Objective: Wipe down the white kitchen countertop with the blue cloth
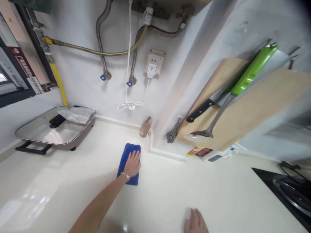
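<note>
My left hand (132,165), with a bracelet at the wrist, lies flat with its fingers stretched out on a folded blue cloth (132,180). The cloth rests on the white countertop (165,191), left of the wall corner. Just beyond it a small brownish glass jar or bottle (145,128) stands against the wall. At the bottom edge of the view my right hand (195,222) shows only in part. Its fingers rest on or just above the countertop, loosely extended with nothing visible in them.
An electric pan (73,136) with a glass lid sits at the back left, a plastic packet (77,115) on top. Cutting boards (262,103), a knife (200,110) and a green-handled utensil (254,69) hang at right. A black stove (279,191) lies far right.
</note>
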Demonstrator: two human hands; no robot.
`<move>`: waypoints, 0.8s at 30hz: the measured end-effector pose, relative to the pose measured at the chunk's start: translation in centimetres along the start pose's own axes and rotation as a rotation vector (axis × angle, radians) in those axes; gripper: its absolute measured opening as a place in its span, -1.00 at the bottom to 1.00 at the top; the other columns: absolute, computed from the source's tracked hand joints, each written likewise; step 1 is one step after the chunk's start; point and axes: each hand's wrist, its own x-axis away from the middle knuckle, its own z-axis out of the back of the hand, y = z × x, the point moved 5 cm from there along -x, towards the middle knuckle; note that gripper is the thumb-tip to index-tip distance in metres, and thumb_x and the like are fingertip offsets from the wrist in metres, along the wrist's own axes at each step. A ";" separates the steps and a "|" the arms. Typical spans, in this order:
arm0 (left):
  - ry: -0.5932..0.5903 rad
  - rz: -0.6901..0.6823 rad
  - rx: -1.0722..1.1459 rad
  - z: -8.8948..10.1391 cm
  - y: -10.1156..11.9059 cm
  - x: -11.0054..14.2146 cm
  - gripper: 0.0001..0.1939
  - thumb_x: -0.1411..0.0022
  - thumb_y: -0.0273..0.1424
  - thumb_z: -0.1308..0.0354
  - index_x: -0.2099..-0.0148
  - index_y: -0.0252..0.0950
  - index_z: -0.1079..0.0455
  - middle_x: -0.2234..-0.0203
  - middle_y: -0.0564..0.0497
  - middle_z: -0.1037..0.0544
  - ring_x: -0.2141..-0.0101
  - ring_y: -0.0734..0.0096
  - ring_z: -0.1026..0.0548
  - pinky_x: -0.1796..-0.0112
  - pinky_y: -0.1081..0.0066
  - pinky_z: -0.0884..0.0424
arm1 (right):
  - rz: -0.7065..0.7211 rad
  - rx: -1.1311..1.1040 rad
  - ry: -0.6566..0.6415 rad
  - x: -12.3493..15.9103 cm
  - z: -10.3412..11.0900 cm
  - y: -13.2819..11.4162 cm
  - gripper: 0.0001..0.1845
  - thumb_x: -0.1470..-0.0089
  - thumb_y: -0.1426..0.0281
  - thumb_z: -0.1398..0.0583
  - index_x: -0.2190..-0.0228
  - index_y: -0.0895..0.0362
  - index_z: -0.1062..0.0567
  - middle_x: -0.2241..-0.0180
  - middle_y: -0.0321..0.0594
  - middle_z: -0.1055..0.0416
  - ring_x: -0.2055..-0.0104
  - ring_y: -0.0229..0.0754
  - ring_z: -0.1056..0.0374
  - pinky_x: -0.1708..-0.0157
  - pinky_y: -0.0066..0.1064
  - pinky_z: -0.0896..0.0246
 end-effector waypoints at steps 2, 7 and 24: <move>-0.011 -0.051 0.005 -0.4 2.6 1.9 -0.39 -0.37 -0.34 0.12 -0.43 -0.31 -0.09 -0.41 -0.09 -0.10 -0.40 0.11 0.02 -0.36 0.00 0.06 | -0.009 0.017 -0.026 0.2 0.1 -0.3 -0.42 -0.14 0.24 0.06 -0.15 0.12 -0.34 -0.17 0.09 -0.31 -0.17 0.20 -0.29 -0.10 0.08 -0.25; -0.077 -0.235 0.078 -1.2 10.2 5.2 -0.36 -0.38 -0.31 0.11 -0.45 -0.33 0.00 -0.43 -0.11 -0.04 -0.41 0.05 0.09 -0.35 -0.05 0.09 | 0.026 0.040 -0.024 0.4 0.8 -1.8 -0.46 -0.19 0.31 0.08 -0.14 0.19 -0.32 -0.19 0.11 -0.28 -0.22 0.17 -0.21 -0.16 0.03 -0.14; -0.235 -0.535 0.243 3.2 14.9 10.9 -0.33 -0.35 -0.36 -0.03 -0.45 -0.23 0.00 -0.44 -0.18 0.02 -0.42 0.04 0.12 -0.32 -0.13 -0.09 | 0.032 -0.192 0.078 0.4 1.5 -1.1 -0.52 -0.21 0.40 0.04 -0.12 0.22 -0.35 -0.21 0.11 -0.25 -0.28 0.11 -0.12 -0.25 0.06 -0.03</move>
